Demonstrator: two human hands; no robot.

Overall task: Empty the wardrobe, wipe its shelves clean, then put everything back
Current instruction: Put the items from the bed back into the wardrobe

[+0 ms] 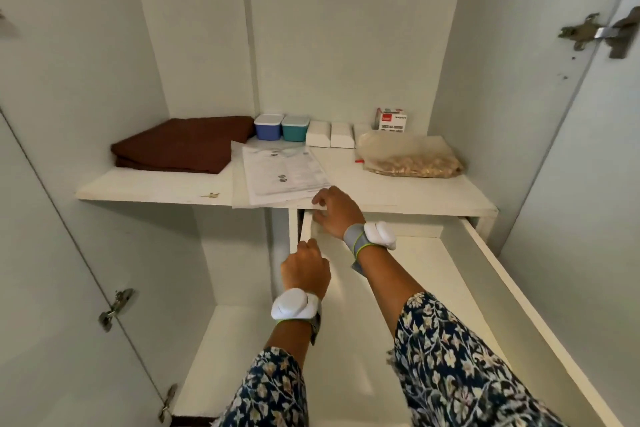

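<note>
**A:** What's in front of the person?

**B:** An open white wardrobe (346, 45). One shelf (398, 191) crosses the middle of it, and it is still loaded. A folded brown cloth (180, 146) lies at ten o'clock. At twelve, a blue tub (268, 127) and a teal tub (294, 128) stand touching against the back wall, with small white boxes (318, 134) just beside them. At one o'clock there is a red-and-white carton (393, 120), and in front of it a clear bag (408, 156) of tan pieces. Printed papers (280, 170) lie near the shelf's front, with their near corner hanging over the edge.

**A:** And the hands?

**B:** Both are near the centre, and each wrist wears a band with a white unit. The right hand (337, 211) is at the shelf's front lip, at the papers' corner. One finger is on top and the others are curled below. I cannot tell whether it pinches the paper, the lip, or neither. The left hand (306, 269), at six o'clock from it, is curled with its back towards us. It sits at the far end of the left wall of a white drawer (502, 270). Its fingertips are hidden, so I cannot tell whether it has hold of the wall.

**A:** Where is the drawer?

**B:** It is pulled out under the shelf and runs towards five o'clock. The floral sleeves (450, 357) lie over it.
</note>
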